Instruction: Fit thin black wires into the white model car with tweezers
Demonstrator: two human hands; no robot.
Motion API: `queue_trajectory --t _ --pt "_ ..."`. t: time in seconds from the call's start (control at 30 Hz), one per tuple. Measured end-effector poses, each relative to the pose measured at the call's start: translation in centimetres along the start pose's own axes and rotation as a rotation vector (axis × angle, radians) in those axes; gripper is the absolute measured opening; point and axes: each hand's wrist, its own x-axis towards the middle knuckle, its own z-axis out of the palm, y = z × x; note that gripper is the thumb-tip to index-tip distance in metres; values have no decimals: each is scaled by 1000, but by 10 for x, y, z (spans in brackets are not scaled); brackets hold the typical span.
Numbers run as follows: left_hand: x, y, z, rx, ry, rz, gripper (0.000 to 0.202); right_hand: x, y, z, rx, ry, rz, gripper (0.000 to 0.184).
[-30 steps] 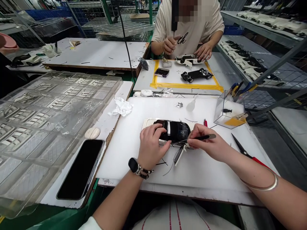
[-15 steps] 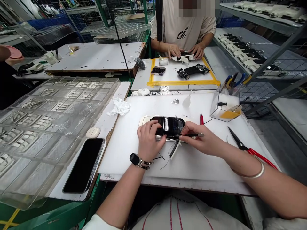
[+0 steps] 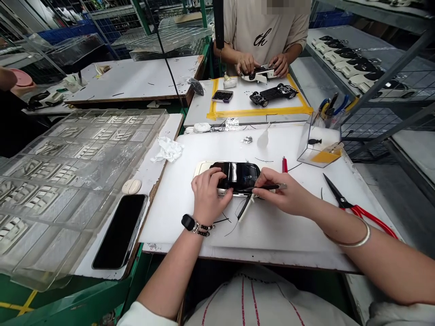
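Note:
A white model car (image 3: 242, 173) with a glossy black top lies crosswise on the white work board. My left hand (image 3: 208, 192) grips its left part, fingers curled over the top and thumb on the near side. In my right hand (image 3: 277, 192), a slim pair of dark metal tweezers (image 3: 277, 186) is pinched, their tip at the car's near edge. A white door part (image 3: 246, 209) with a dark inner face juts out from that side towards me. Thin black wires (image 3: 222, 220) lie beside my left wrist.
Red-handled scissors (image 3: 356, 209) and a clear tool holder (image 3: 319, 142) stand right. A red pen-like tool (image 3: 284, 165) lies behind my right hand. Left are a phone (image 3: 119, 232), crumpled tissue (image 3: 167, 149) and a parts tray (image 3: 61, 217). Opposite, a co-worker (image 3: 263, 40) handles another model car.
The view has shifted slightly. My hands keep nearly the same hold on the car and the tweezers. The co-worker's hands have moved a little on their car.

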Motion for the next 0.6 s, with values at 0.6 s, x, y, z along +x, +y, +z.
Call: queue_trajectory --t 0.6 --pt "-1 0 1 5 3 7 31 0 8 5 -36 -13 -35 13"
